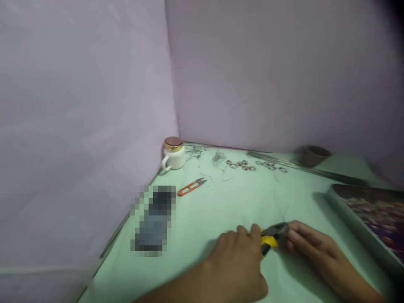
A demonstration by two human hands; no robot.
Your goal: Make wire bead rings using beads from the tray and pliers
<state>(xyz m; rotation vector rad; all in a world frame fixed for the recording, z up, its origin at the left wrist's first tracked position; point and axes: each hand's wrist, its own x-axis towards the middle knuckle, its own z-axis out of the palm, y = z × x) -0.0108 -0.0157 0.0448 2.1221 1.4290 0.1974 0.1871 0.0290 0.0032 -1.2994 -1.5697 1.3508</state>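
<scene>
My left hand (235, 263) is wrapped round the yellow-and-black handles of a pair of pliers (275, 230), whose jaws point right. My right hand (315, 248) is closed in a pinch right at the tip of the jaws. Faint thin wire ends (282, 210) rise just above the jaws, blurred. What lies between the right fingertips is too small and hidden to make out. Beyond the hands, small wire rings with red beads (241, 165) lie in little clusters on the pale green tabletop (240, 202).
Orange thread snips (192, 187) lie left of centre, near a pixelated dark object (154, 221). A white lidded mug (175, 158) stands in the corner beside tangled wire (219, 158). Long wires (303, 167) and a brown round container (314, 155) are at the back; a bead tray (350, 219) is right.
</scene>
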